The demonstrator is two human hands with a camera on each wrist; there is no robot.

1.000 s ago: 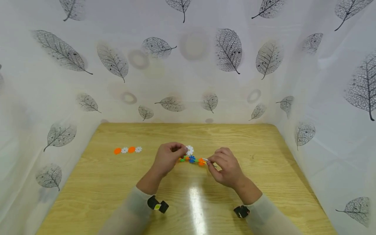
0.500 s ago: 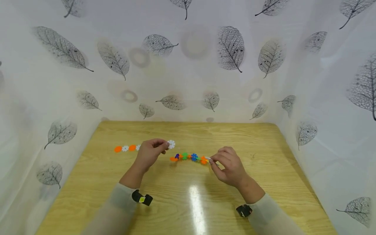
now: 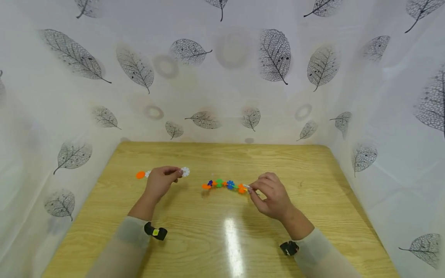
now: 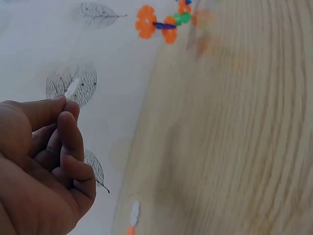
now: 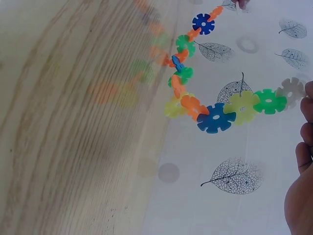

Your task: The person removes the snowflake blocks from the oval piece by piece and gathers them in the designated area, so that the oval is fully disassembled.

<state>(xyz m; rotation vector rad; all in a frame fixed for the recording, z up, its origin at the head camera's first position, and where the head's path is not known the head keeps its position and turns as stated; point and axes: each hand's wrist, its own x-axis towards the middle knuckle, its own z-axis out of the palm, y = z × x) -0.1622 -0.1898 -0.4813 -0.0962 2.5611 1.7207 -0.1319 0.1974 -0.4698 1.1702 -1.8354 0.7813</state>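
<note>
Between thumb and fingertips my left hand (image 3: 160, 183) pinches a white notched plastic snowflake disc (image 3: 185, 171), seen nearly edge-on in the left wrist view. My right hand (image 3: 272, 196) pinches the white end disc (image 5: 292, 92) of a chain of interlocked snowflake discs (image 3: 230, 184). Orange, green, blue and yellow discs make up this chain, which stretches leftward from the right hand, raised off the table. The left hand's disc is apart from the chain's orange far end (image 4: 145, 22).
An orange disc (image 3: 140, 175) and a white disc (image 3: 147, 174) lie on the wooden table (image 3: 194, 227) at the left; the left hand hides what is beside them. A leaf-patterned white curtain (image 3: 229, 88) encloses the table's back and sides.
My left hand has moved left with the white disc, away from the chain, and now covers part of the loose row. The right hand has stayed nearly still.
</note>
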